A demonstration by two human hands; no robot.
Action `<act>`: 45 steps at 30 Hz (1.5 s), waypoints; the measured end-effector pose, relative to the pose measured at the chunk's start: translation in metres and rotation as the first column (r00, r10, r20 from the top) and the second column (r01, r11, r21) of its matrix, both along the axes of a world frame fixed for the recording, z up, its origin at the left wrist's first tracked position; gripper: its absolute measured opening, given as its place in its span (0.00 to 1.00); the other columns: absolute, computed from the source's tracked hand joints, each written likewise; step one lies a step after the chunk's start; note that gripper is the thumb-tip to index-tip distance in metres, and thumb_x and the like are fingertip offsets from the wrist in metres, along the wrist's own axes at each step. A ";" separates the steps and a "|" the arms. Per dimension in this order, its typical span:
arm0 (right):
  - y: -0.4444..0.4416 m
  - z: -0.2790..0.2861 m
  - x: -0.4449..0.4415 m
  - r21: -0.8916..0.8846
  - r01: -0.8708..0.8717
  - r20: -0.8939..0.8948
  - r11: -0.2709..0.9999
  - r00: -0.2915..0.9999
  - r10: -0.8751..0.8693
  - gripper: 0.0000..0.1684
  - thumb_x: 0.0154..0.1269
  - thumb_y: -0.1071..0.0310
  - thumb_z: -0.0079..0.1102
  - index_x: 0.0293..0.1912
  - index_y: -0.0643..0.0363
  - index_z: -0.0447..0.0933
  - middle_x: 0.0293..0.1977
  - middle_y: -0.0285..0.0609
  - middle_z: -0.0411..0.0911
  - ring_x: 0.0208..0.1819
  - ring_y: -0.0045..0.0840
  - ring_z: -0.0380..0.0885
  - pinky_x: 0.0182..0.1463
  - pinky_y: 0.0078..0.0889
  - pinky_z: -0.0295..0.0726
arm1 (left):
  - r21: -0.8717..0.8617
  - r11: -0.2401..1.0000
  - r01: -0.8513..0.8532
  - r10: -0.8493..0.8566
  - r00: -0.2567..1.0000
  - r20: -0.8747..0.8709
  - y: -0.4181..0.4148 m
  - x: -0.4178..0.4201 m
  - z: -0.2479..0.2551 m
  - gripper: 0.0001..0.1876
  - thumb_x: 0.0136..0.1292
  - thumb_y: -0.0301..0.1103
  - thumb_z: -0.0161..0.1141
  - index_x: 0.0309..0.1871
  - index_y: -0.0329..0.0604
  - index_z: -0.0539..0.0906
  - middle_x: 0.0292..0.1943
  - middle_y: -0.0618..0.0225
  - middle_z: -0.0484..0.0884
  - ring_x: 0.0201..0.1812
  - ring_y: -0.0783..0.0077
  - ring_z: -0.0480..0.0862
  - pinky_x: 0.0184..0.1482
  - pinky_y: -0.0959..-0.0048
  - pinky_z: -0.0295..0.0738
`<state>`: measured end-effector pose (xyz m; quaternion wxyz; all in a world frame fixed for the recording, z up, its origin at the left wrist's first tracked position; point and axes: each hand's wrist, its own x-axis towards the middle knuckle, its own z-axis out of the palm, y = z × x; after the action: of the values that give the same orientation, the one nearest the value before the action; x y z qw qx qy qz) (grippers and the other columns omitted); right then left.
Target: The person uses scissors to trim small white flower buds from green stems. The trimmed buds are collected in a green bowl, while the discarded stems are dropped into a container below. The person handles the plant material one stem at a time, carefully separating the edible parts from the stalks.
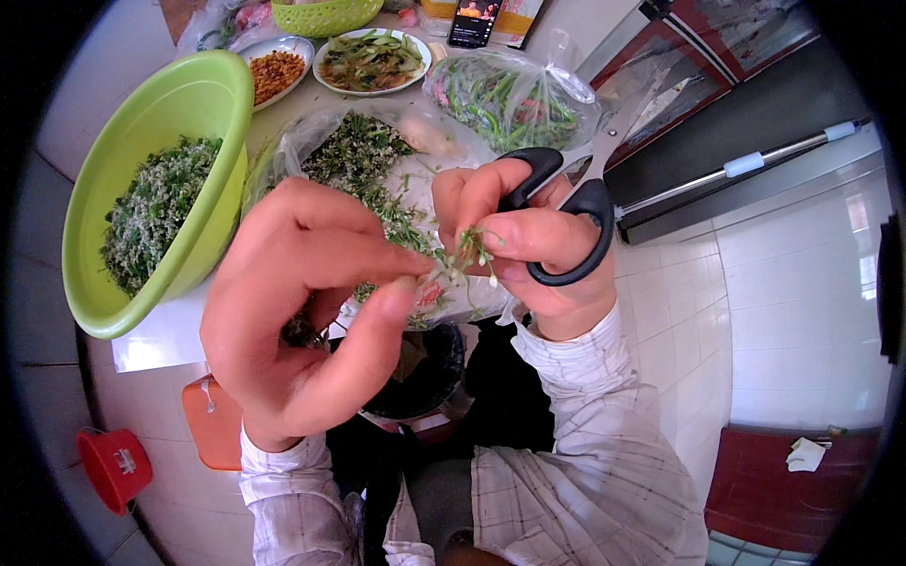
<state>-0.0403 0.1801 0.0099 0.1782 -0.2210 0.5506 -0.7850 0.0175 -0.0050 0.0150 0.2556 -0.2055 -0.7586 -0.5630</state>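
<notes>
Between my two hands is a small flower sprig (471, 247) with thin green stems and white buds. My left hand (297, 262) pinches its left end between thumb and forefinger. With thumb and fingertips, my right hand (559, 244) holds the budded end, and black-handled scissors (600, 152) hang on its fingers, blades pointing up and to the right. Beneath and beyond the hands, a spread clear plastic bag (417, 170) bears a heap of similar flower heads (357, 148). At the left, a tilted light-green basin (159, 106) contains a pile of white-budded flower heads (163, 205).
At the back are a plate of red-orange food (276, 74), a plate of greens (371, 60), a lit phone (473, 25) and a tied bag of green vegetables (509, 99). A black bucket (449, 368) stands below the table edge. A red bucket (117, 467) and an orange stool (212, 431) are lower left.
</notes>
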 end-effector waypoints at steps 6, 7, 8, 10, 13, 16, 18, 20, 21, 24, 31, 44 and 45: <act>-0.005 0.006 0.002 0.068 0.039 0.001 0.997 0.999 -0.039 0.17 0.47 0.59 0.62 0.24 0.66 0.73 0.22 0.41 0.69 0.25 0.21 0.64 0.27 0.23 0.58 | 0.002 1.000 0.015 -0.014 0.994 -0.104 0.001 0.000 -0.004 0.07 0.49 0.25 0.65 0.32 0.33 0.81 0.30 0.60 0.75 0.33 0.68 0.73 0.34 0.76 0.63; -0.006 0.006 0.001 0.058 0.038 -0.031 0.998 0.999 -0.036 0.17 0.47 0.59 0.62 0.23 0.65 0.73 0.22 0.41 0.69 0.25 0.20 0.64 0.27 0.23 0.57 | 0.017 1.000 -0.001 0.003 0.994 -0.111 0.002 0.001 -0.004 0.08 0.48 0.23 0.66 0.33 0.33 0.81 0.30 0.61 0.75 0.33 0.68 0.73 0.33 0.76 0.63; -0.007 0.007 0.002 0.076 0.053 -0.042 0.996 0.998 -0.050 0.17 0.47 0.59 0.62 0.23 0.65 0.73 0.22 0.41 0.69 0.24 0.20 0.63 0.26 0.22 0.57 | 0.035 0.999 -0.024 0.027 0.995 -0.092 0.003 0.002 -0.003 0.09 0.47 0.22 0.66 0.34 0.33 0.82 0.30 0.61 0.75 0.33 0.68 0.73 0.32 0.77 0.62; -0.008 0.009 0.004 0.109 0.084 -0.065 0.990 0.995 -0.077 0.17 0.47 0.60 0.62 0.23 0.66 0.73 0.22 0.40 0.68 0.24 0.19 0.63 0.26 0.22 0.55 | 0.020 0.997 -0.071 0.073 0.988 -0.135 0.005 0.001 -0.003 0.11 0.45 0.20 0.67 0.35 0.33 0.83 0.31 0.60 0.75 0.33 0.69 0.73 0.30 0.78 0.63; 0.001 0.005 -0.002 0.049 -0.018 -0.051 0.999 0.998 0.020 0.11 0.52 0.66 0.66 0.28 0.64 0.78 0.26 0.35 0.77 0.30 0.17 0.73 0.35 0.20 0.69 | -0.061 0.986 -0.157 0.135 0.954 -0.267 0.009 -0.004 -0.004 0.13 0.42 0.17 0.68 0.36 0.33 0.85 0.31 0.60 0.76 0.33 0.69 0.75 0.30 0.78 0.66; 0.001 0.006 -0.001 0.040 -0.016 -0.022 0.999 1.000 0.017 0.10 0.52 0.67 0.66 0.27 0.64 0.78 0.26 0.35 0.77 0.30 0.17 0.73 0.35 0.20 0.70 | -0.133 0.959 -0.249 0.204 0.937 -0.283 0.011 0.000 -0.004 0.13 0.41 0.17 0.68 0.35 0.33 0.86 0.31 0.60 0.76 0.32 0.68 0.77 0.31 0.77 0.70; 0.000 0.007 -0.001 0.039 -0.003 -0.052 0.999 0.999 0.005 0.10 0.52 0.67 0.67 0.27 0.64 0.78 0.26 0.35 0.77 0.30 0.17 0.73 0.34 0.20 0.69 | -0.179 0.943 -0.280 0.223 0.932 -0.284 0.011 0.003 -0.002 0.13 0.41 0.16 0.69 0.34 0.33 0.86 0.32 0.60 0.77 0.31 0.68 0.78 0.31 0.77 0.73; -0.001 0.007 -0.001 0.040 0.009 -0.098 0.999 0.995 -0.005 0.10 0.52 0.67 0.67 0.27 0.64 0.78 0.25 0.35 0.76 0.29 0.16 0.73 0.33 0.20 0.69 | -0.188 0.938 -0.290 0.227 0.927 -0.298 0.011 0.003 -0.002 0.13 0.41 0.15 0.69 0.35 0.33 0.86 0.32 0.60 0.77 0.31 0.69 0.78 0.30 0.77 0.73; -0.001 0.006 -0.002 0.041 0.019 -0.129 0.999 0.992 -0.013 0.10 0.52 0.67 0.67 0.27 0.63 0.78 0.25 0.35 0.76 0.29 0.16 0.72 0.33 0.20 0.68 | -0.192 0.937 -0.292 0.226 0.926 -0.304 0.011 0.002 -0.003 0.13 0.41 0.15 0.69 0.35 0.33 0.86 0.31 0.60 0.77 0.31 0.69 0.79 0.30 0.77 0.74; 0.000 0.004 -0.002 0.048 0.052 -0.186 0.998 0.982 -0.042 0.09 0.52 0.68 0.67 0.26 0.63 0.78 0.24 0.34 0.75 0.28 0.16 0.71 0.32 0.19 0.67 | -0.205 0.933 -0.297 0.222 0.920 -0.323 0.012 0.001 -0.004 0.14 0.41 0.15 0.69 0.35 0.33 0.86 0.31 0.60 0.78 0.31 0.69 0.79 0.30 0.77 0.74; -0.006 0.008 0.009 0.119 0.212 -0.287 0.970 0.943 -0.171 0.09 0.45 0.71 0.65 0.23 0.64 0.74 0.23 0.36 0.69 0.28 0.19 0.64 0.31 0.21 0.58 | -0.227 0.927 -0.299 0.212 0.916 -0.341 0.011 -0.001 -0.005 0.13 0.42 0.15 0.67 0.34 0.34 0.84 0.31 0.60 0.77 0.30 0.69 0.78 0.28 0.78 0.72; -0.004 0.003 0.006 0.068 0.196 -0.300 0.978 0.939 -0.168 0.08 0.46 0.71 0.65 0.23 0.64 0.75 0.23 0.38 0.70 0.28 0.21 0.65 0.32 0.23 0.59 | 0.042 0.987 -0.156 0.159 0.985 -0.074 0.006 -0.002 -0.006 0.07 0.47 0.19 0.63 0.33 0.31 0.82 0.32 0.62 0.73 0.31 0.74 0.70 0.31 0.82 0.60; -0.003 0.002 0.005 0.060 0.175 -0.303 0.983 0.941 -0.149 0.08 0.49 0.71 0.66 0.24 0.64 0.76 0.23 0.37 0.71 0.27 0.19 0.67 0.31 0.21 0.61 | 0.063 0.989 -0.137 0.141 0.988 -0.064 0.004 -0.002 -0.006 0.08 0.48 0.20 0.64 0.33 0.31 0.82 0.32 0.62 0.72 0.32 0.74 0.70 0.31 0.82 0.60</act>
<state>-0.0354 0.1766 0.0122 0.0376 -0.2823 0.6209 -0.7304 0.0159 -0.0007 0.0090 0.3259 -0.1635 -0.7451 -0.5585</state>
